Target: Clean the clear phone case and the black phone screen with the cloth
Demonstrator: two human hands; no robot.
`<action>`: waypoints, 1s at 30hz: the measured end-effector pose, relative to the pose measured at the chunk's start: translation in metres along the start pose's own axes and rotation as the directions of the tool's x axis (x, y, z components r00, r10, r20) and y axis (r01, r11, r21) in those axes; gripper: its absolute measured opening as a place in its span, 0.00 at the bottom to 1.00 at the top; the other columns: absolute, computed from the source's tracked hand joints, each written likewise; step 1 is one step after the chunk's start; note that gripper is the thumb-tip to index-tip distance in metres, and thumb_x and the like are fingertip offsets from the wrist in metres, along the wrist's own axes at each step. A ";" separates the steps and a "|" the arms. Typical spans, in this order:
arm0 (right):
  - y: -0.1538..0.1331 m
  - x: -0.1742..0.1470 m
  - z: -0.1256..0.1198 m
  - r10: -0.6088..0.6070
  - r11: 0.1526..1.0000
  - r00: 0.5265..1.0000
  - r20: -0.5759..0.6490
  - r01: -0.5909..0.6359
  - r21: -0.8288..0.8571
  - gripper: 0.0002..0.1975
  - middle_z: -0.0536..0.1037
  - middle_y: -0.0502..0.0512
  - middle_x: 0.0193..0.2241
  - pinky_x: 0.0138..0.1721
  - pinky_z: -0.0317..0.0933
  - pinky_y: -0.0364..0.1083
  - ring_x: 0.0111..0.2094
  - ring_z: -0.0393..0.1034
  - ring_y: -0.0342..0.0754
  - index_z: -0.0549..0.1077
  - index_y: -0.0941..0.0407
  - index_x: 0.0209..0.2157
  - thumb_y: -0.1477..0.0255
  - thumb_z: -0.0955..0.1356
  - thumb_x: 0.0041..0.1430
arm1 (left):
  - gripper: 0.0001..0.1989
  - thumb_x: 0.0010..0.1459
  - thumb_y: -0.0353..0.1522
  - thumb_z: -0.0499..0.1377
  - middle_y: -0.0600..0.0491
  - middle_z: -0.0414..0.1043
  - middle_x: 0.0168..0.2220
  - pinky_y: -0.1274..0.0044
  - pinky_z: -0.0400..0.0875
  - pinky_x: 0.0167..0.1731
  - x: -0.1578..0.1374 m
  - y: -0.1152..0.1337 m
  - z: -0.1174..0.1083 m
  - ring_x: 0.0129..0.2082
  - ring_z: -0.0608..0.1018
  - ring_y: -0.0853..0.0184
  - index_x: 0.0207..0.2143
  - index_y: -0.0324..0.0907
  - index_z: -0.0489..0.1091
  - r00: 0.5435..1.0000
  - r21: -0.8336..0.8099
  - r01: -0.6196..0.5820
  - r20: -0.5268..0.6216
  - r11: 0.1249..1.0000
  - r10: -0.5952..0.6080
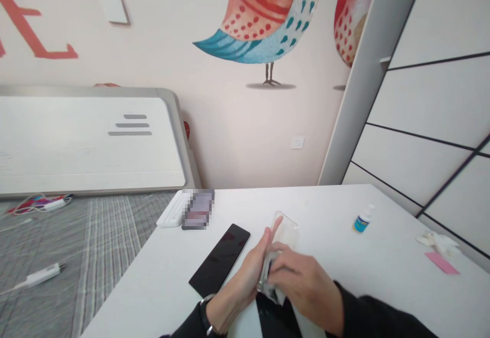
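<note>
My left hand [250, 266] holds a clear phone case [288, 231] tilted up over the table, its fingers along the case's left side. My right hand [300, 279] reaches into the case with bent fingers pressed together. A pale grey, crumpled-looking piece [276, 294] shows below those fingers, mostly hidden by them. Beside my left wrist lies a black phone [220, 260], flat with its glossy face up. Another flat black thing [278, 320] lies under my hands, cut off by the frame's lower edge.
On the white table [329, 210] stand a small white bottle with a blue label [363, 219], a crumpled white tissue [440, 243] and a pink piece [442, 263]. A white case [170, 210] and a blurred-out item [198, 210] sit at the far left edge. A bed [111, 246] adjoins.
</note>
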State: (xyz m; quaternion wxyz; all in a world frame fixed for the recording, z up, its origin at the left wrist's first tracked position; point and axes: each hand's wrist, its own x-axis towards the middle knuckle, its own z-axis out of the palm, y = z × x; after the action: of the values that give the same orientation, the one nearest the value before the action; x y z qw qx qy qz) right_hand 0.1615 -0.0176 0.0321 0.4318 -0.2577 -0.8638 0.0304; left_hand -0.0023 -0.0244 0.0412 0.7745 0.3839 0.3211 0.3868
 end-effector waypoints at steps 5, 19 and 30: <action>-0.010 0.005 0.002 0.055 0.998 0.994 -0.098 -0.055 -0.001 0.11 0.80 0.56 0.37 0.38 0.71 0.44 0.37 0.77 0.47 0.78 0.55 0.42 0.76 0.63 0.73 | 0.32 0.68 0.52 0.54 0.51 0.73 0.34 0.80 0.69 0.21 -0.005 0.004 0.002 0.30 0.77 0.65 0.67 0.43 0.64 0.999 -0.054 0.034 0.006 0.998 -0.034; -0.043 0.014 0.006 0.044 0.997 0.999 -0.004 -0.045 -0.065 0.13 0.80 0.55 0.36 0.32 0.71 0.44 0.34 0.77 0.48 0.78 0.55 0.45 0.73 0.61 0.75 | 0.33 0.68 0.50 0.56 0.41 0.74 0.57 0.65 0.66 0.60 -0.038 0.002 0.004 0.57 0.77 0.54 0.69 0.44 0.61 1.000 -0.548 -0.013 0.006 0.836 0.019; -0.035 0.018 -0.012 0.063 0.997 0.998 -0.018 -0.064 -0.041 0.14 0.81 0.57 0.42 0.43 0.73 0.46 0.42 0.77 0.48 0.77 0.55 0.42 0.74 0.60 0.75 | 0.30 0.70 0.44 0.54 0.48 0.75 0.56 0.71 0.73 0.51 -0.032 -0.023 0.011 0.57 0.76 0.59 0.71 0.56 0.55 0.999 -0.615 0.025 0.044 0.788 0.002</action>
State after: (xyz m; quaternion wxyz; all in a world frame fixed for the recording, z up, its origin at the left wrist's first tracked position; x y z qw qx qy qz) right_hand 0.1475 -0.0415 0.0626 0.4322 -0.2942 -0.8521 0.0241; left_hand -0.0012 -0.0649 0.0340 0.8662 0.1171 0.1636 0.4573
